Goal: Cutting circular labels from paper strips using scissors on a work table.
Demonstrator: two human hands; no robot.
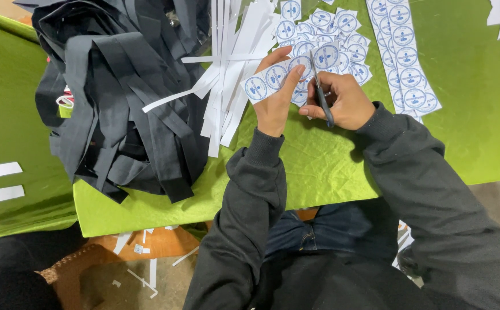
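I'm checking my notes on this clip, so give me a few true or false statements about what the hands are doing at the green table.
1. The left hand holds a strip of round blue-and-white labels. True.
2. The right hand holds a pen. False: it holds scissors.
3. The table cover is red. False: it is green.
4. Dark fabric strips lie piled to the left of the hands. True.
5. Cut labels lie beyond the hands. True.

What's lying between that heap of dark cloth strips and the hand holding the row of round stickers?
In the head view, a loose pile of white paper strips lies on the green cloth between the dark fabric heap and the left hand.
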